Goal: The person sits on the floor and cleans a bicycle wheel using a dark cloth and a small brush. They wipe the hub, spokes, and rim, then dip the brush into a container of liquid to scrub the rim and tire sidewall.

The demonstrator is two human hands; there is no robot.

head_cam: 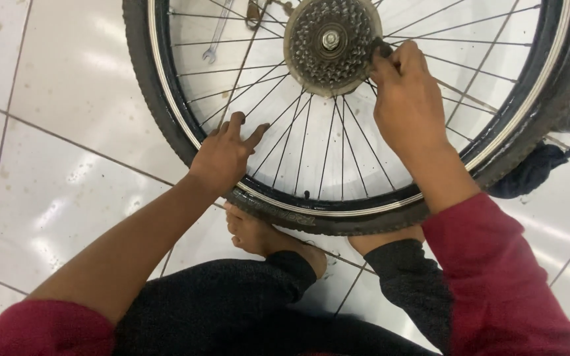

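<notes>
**Wheel flat on the tiles, both hands on it**

Head view, looking straight down. We see a bicycle wheel lying flat on the white tile floor, hub side up, with the rusty sprocket cluster at its centre near the top of the frame. The near arc of the tyre sits just in front of our bare foot, touching or nearly so; we cannot tell which.

Right hand: closest to the cluster, at its right edge. The fingers are clenched round a small dark object pressed against the teeth; what it is stays hidden under the fingers. The cluster lies up and to the left of this grip, touching it.

Left hand: spread loose, fingers open, resting over the rim and lower-left spokes. It grasps nothing and only presses down. The cluster lies up and to the right of it, well apart.

The wheel's axle points up towards the camera, so the cluster's face is turned to us.

Around: a spanner lies on the floor seen through the spokes, upper left. A dark cloth lies just outside the tyre, right side.
</notes>
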